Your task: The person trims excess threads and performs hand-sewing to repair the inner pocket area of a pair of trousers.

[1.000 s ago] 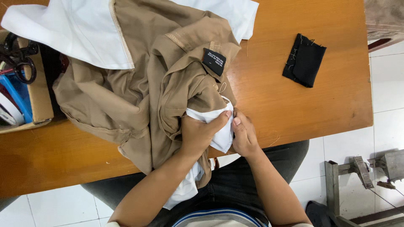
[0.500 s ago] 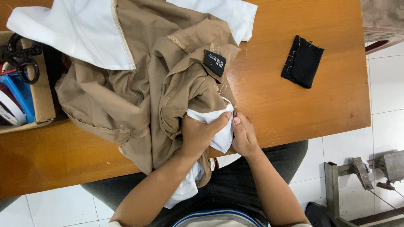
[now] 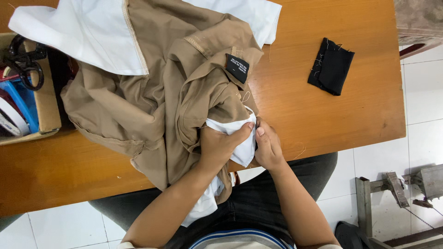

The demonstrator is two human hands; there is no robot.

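Just below the middle of the frame, the left hand (image 3: 220, 144) is closed around a fold of white lining (image 3: 240, 138), thumb stretched across the top of it. The right hand (image 3: 267, 147) sits just beside it, fingertips pinching the same white fold at its right edge, so the two hands touch over the cloth at the near edge of the table (image 3: 323, 115). The lining belongs to a crumpled tan garment (image 3: 152, 106) that spreads from the hands toward the upper left of the frame, with a small black label (image 3: 236, 68) sewn near its top. A black cloth scrap (image 3: 331, 67) lies apart at upper right. At far left, a cardboard box (image 3: 44, 106) holds black scissors (image 3: 23, 62).
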